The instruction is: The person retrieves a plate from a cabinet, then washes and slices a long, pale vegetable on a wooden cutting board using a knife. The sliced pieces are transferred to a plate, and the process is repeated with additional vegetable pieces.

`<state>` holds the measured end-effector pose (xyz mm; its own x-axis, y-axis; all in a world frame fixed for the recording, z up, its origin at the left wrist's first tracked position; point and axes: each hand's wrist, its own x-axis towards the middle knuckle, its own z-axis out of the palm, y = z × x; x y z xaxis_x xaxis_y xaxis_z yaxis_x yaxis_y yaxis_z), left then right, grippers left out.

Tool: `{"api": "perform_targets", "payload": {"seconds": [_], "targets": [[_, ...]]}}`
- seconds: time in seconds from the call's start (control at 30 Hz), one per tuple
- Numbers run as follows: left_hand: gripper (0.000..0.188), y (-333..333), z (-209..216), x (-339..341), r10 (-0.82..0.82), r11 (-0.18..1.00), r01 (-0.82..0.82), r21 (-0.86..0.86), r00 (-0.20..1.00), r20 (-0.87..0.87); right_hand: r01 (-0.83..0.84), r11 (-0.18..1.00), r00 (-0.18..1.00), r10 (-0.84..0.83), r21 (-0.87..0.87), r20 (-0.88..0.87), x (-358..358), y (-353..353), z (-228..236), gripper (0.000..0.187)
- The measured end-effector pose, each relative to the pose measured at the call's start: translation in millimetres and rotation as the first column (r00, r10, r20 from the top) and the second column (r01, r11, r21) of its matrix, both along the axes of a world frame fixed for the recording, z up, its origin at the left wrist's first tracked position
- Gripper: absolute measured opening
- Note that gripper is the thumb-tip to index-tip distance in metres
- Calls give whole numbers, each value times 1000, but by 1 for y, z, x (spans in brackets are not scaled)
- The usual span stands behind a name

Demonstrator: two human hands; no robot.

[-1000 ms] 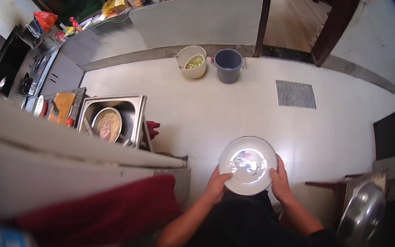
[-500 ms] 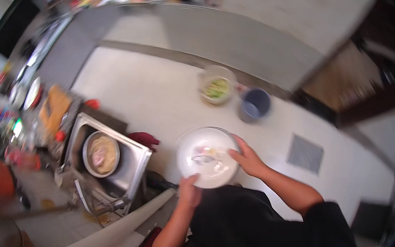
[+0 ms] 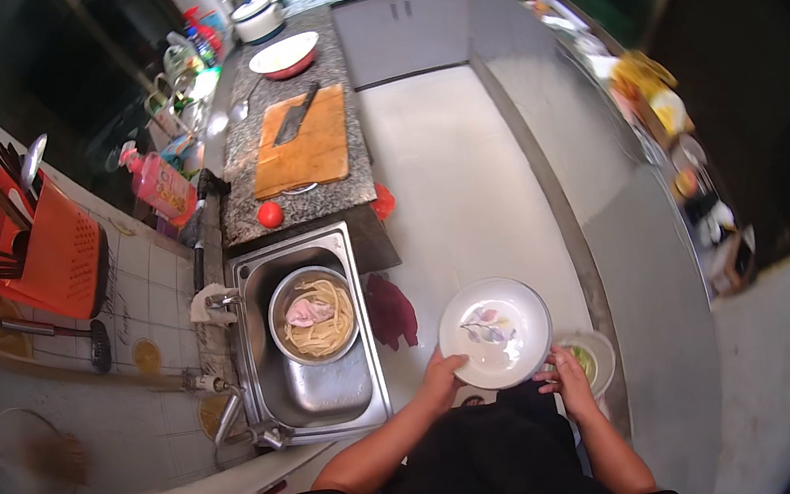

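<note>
A white plate [image 3: 494, 329] with a leaf-and-flower pattern is held low in front of my body, over the floor. Its near left rim is gripped by my left hand [image 3: 442, 379], thumb on top. My right hand [image 3: 565, 380] holds the near right rim, some fingers reaching underneath. To the left, in the steel sink [image 3: 334, 390], stands a round metal bowl [image 3: 277, 326]. Pale long strips [image 3: 324, 332] and a pink lump of what looks like meat [image 3: 308, 310] lie in that bowl.
Behind the sink, a granite counter [image 3: 243, 208] carries a cutting board [image 3: 325, 146] with a cleaver [image 3: 296, 116], a tomato [image 3: 270, 214] and a red-sided basin [image 3: 287, 55]. A dark red cloth [image 3: 391, 313] hangs beside the sink. A bin [image 3: 604, 351] with green scraps stands by my right hand.
My view has turned left, bringing the sink and counter closer to the middle. The plate stays in both hands; my right hand has shifted to its near right rim.
</note>
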<state>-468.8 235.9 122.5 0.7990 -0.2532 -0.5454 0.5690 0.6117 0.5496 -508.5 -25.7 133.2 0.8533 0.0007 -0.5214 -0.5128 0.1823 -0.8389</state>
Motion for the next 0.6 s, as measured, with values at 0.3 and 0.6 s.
{"api": "perform_targets", "payload": {"seconds": [0.3, 0.6], "targets": [[53, 50, -4, 206, 619, 782, -623, 27, 781, 81, -411, 894, 904, 376, -176, -203, 288, -69, -54, 39], [52, 196, -25, 361, 940, 289, -953, 89, 300, 159, -672, 619, 688, 725, -407, -33, 613, 58, -34, 48]]}}
